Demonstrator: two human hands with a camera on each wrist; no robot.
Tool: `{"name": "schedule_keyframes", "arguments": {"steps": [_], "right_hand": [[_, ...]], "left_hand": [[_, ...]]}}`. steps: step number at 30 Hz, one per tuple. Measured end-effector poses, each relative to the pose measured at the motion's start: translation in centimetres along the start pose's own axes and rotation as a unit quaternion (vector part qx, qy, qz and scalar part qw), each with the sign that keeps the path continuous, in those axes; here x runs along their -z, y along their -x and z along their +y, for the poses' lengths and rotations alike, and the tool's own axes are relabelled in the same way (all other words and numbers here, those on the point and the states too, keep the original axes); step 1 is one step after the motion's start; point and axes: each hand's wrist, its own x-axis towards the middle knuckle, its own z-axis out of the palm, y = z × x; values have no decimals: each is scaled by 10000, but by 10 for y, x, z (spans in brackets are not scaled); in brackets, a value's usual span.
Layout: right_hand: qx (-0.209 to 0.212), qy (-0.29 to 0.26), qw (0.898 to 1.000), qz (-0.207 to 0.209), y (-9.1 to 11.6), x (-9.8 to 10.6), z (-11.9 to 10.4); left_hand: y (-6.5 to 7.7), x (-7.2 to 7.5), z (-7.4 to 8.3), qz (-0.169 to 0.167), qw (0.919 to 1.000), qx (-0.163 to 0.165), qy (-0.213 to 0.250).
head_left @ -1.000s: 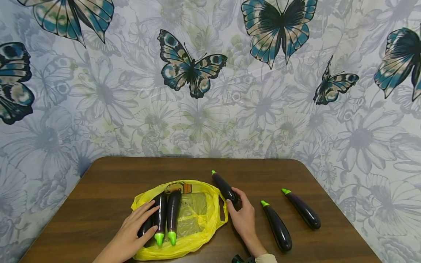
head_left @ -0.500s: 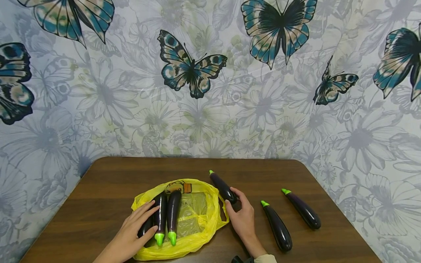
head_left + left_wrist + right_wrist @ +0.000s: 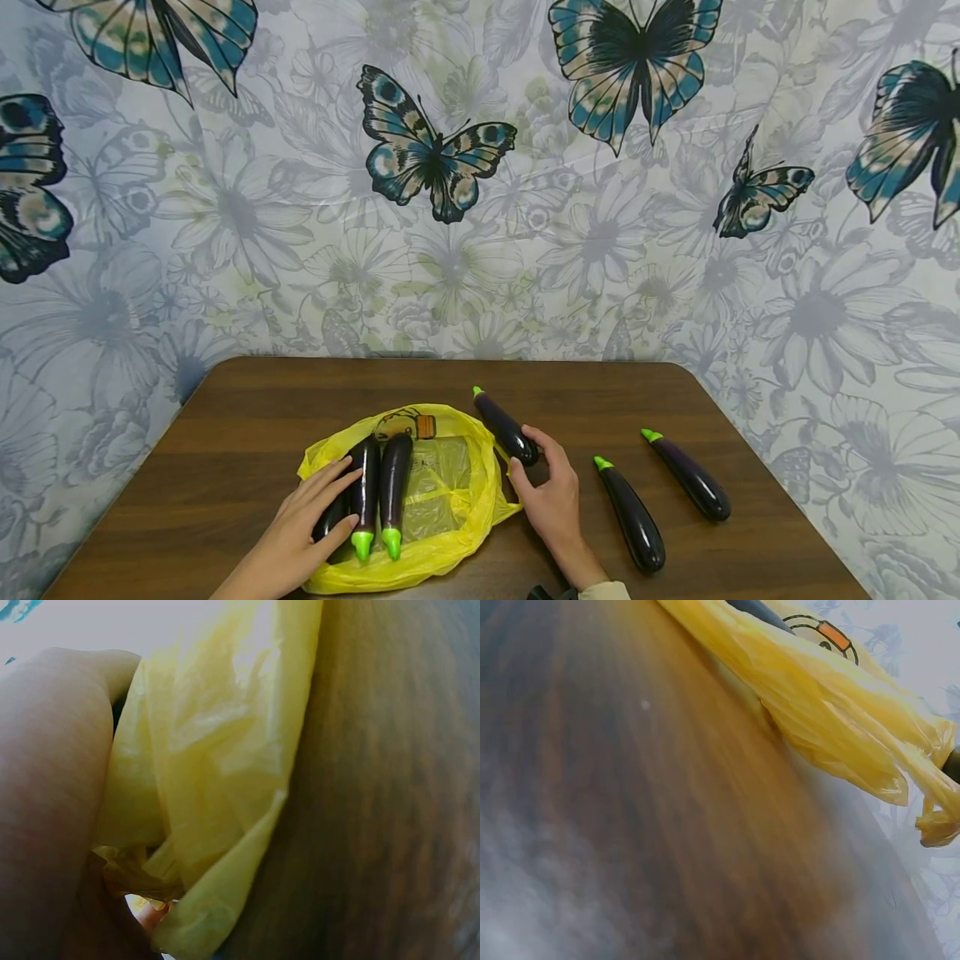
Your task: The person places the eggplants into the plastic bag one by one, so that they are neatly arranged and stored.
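Observation:
In the head view, a yellow plastic bag (image 3: 450,554) lies with its mouth spread wide. Several dark purple eggplants with green stems are inside, among them one eggplant (image 3: 395,483) near the middle. My left hand (image 3: 303,521) rests across the eggplants at the bag's left side, its fingers and thumb extended over them and partly covering the leftmost. At the bag's right rim, my right hand (image 3: 553,496) holds another eggplant (image 3: 504,425) by its rounded end, between thumb and fingers, its stem pointing away. The left wrist view shows part of the left hand (image 3: 52,765) beside yellow plastic (image 3: 217,750).
Two more eggplants lie on the brown wooden table (image 3: 255,417) right of my right hand: a nearer eggplant (image 3: 632,517) and a farther eggplant (image 3: 688,479). Behind the table hangs a backdrop (image 3: 480,275) printed with flowers and butterflies.
The right hand and its eggplant have shifted slightly left, toward the bag, whose right-hand handle has moved a little. My left hand stays in place on the eggplants.

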Motion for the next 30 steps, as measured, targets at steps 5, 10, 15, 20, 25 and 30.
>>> {"name": "schedule_keyframes", "arguments": {"steps": [5,10,15,20,25,30], "right_hand": [[378,-124,9992,87,-1,1,-2],[500,-195,9982,252,-2,1,-4],[643,-230,9969,400,-4,1,-11],[862,-344,9950,359,-7,5,-33],[953,-429,9942,252,-8,9,-48],[915,-405,9948,161,-6,10,-50]], "left_hand": [[0,1,0,-36,10000,49,6],[0,1,0,-58,9999,92,7],[0,1,1,-34,10000,67,-6],[-1,2,1,-28,10000,56,-11],[-1,2,2,-40,10000,84,12],[-1,2,2,-37,10000,78,12]]}}
